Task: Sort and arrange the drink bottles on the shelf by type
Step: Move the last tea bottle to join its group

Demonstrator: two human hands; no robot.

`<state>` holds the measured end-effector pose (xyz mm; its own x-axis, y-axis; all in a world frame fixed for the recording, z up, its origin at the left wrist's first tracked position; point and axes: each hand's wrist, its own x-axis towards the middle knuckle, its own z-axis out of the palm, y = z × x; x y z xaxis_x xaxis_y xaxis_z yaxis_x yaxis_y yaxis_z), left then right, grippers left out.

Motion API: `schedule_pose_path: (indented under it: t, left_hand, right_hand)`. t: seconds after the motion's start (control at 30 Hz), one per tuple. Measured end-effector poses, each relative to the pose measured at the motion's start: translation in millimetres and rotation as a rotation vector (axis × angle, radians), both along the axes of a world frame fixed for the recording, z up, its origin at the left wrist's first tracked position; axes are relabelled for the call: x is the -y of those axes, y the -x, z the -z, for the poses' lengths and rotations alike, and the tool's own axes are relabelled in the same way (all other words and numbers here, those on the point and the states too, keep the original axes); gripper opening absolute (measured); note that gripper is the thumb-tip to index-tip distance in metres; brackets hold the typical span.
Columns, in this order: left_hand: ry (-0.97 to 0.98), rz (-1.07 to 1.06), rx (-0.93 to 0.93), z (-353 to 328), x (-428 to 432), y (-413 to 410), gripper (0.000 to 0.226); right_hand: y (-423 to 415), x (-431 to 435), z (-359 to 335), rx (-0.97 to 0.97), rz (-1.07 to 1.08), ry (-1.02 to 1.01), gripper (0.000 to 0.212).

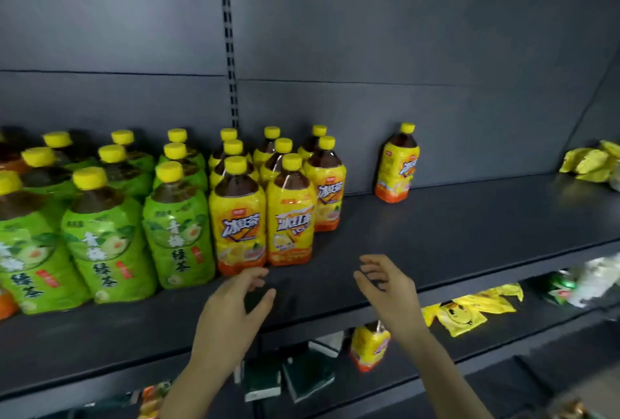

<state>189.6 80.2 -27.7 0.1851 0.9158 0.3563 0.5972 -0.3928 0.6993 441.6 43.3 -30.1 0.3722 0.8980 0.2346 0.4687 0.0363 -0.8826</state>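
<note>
1. Head view: a dark shelf (453, 220) spans the scene.
2. Green-label bottles (107, 237) crowd its left part, yellow-label bottles (265, 203) packed just beside them in rows.
3. One lone yellow bottle (397, 163) stands upright well apart to the right, near the back wall.
4. Left hand (231, 314) and right hand (389, 291) hover at the shelf's front edge, each grip wide and empty.
</note>
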Motion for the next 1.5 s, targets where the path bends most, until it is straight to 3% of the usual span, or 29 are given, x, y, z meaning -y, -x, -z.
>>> schedule_pose_path:
  t: [0.23, 0.4, 0.63, 0.8, 1.0, 1.27, 1.4, 1.5]
  left_hand:
    - [-0.041, 0.056, -0.052, 7.1, -18.1, -188.1, 0.036]
    - [-0.012, -0.012, -0.179, 20.9, -42.6, -245.7, 0.037]
    - [0.003, -0.202, -0.481, 38.9, -79.6, -263.0, 0.047]
    - [-0.082, -0.272, -0.576, 44.5, -80.3, -269.1, 0.054]
    - [-0.089, -0.310, -0.607, 42.8, -81.9, -271.1, 0.048]
    - [-0.085, -0.329, -0.626, 42.8, -84.8, -271.3, 0.046]
    - [-0.093, -0.331, -0.622, 43.1, -85.5, -272.0, 0.046]
    - [-0.095, -0.333, -0.610, 45.7, -85.6, -271.0, 0.047]
  right_hand:
    - [-161.5, 13.1, -1.0, 0.067, -0.048, 0.127, 0.025]
    - [-221.8, -12.0, -11.6, 0.108, -0.102, 0.113, 0.023]
    - [-252.9, -89.5, -19.4, 0.025, -0.146, 0.096, 0.029]
    - [-257.9, -158.1, -29.7, -0.197, -0.040, 0.009, 0.045]
    - [-269.2, -231.1, -38.9, -0.485, -0.033, 0.029, 0.075]
    - [-271.6, -256.1, -26.4, -0.575, -0.233, 0.088, 0.121]
    - [-274.1, -254.0, -25.8, -0.426, -0.222, 0.086, 0.101]
    - [-268.4, -242.1, -22.3, -0.529, -0.293, 0.052, 0.094]
